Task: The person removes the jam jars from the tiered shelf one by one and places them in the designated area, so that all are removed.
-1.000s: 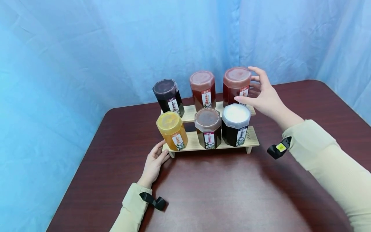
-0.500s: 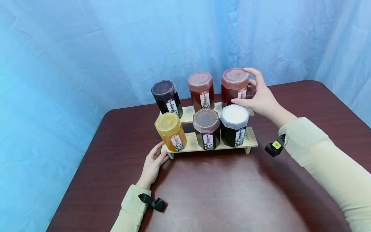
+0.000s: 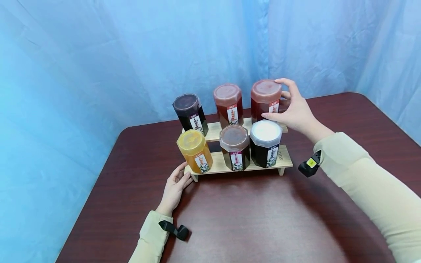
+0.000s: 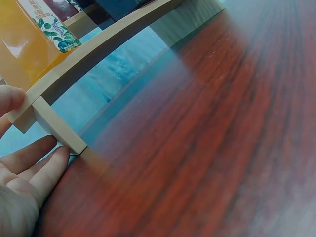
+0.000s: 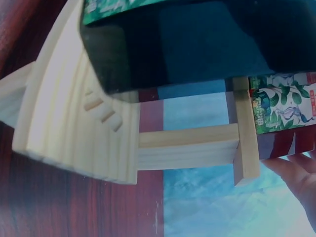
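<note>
Your right hand [image 3: 294, 111] grips the 1 o'clock red jar [image 3: 258, 106], left hand [image 3: 173, 190] apparently pinches the rack [image 3: 287, 156] at 8 o'clock; uneven tugging could tip that jar.

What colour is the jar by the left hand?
The jar is yellow-orange, best seen in the head view.

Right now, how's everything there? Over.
Left hand touching rack, left end. Right hand gripping back-right red jar. Front-right jar stands close before it.
</note>
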Motion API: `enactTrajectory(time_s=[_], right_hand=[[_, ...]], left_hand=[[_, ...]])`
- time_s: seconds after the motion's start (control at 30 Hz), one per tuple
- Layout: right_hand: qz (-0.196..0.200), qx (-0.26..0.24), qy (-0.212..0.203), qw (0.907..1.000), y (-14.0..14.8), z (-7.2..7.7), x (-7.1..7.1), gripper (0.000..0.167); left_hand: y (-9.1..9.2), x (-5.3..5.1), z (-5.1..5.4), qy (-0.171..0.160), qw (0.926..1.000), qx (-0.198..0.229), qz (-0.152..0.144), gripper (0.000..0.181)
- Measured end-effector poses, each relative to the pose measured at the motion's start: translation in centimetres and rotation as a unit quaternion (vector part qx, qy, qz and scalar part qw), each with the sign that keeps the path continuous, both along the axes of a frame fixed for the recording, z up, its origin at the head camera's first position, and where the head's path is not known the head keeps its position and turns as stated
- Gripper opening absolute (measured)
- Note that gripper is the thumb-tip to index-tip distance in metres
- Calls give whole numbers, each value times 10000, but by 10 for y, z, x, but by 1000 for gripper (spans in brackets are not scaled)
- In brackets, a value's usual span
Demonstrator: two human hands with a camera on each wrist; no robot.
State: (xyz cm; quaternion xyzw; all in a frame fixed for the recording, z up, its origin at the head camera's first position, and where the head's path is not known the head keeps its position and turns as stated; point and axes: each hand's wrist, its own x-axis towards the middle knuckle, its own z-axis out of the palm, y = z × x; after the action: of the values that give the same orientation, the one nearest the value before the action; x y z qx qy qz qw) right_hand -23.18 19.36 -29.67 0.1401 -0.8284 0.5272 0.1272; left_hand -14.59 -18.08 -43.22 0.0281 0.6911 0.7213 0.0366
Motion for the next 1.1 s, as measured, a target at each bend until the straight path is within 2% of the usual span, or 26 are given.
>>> enactTrajectory(time_s=[0.6,0.87,1.1], right_hand=[[-419,-196,496,9977,-2,-2,9,88],[-834,-235,726,9936,15,-1,18,87],[-949,-90,913,9912,38,-4,28,87]], left_hand=[[-1,0,0,110,9997,-194,-38,49],[-1,1,-1,12,9996,-267,7,48],[0,-1,-1,56,9999,-99,-30,49]])
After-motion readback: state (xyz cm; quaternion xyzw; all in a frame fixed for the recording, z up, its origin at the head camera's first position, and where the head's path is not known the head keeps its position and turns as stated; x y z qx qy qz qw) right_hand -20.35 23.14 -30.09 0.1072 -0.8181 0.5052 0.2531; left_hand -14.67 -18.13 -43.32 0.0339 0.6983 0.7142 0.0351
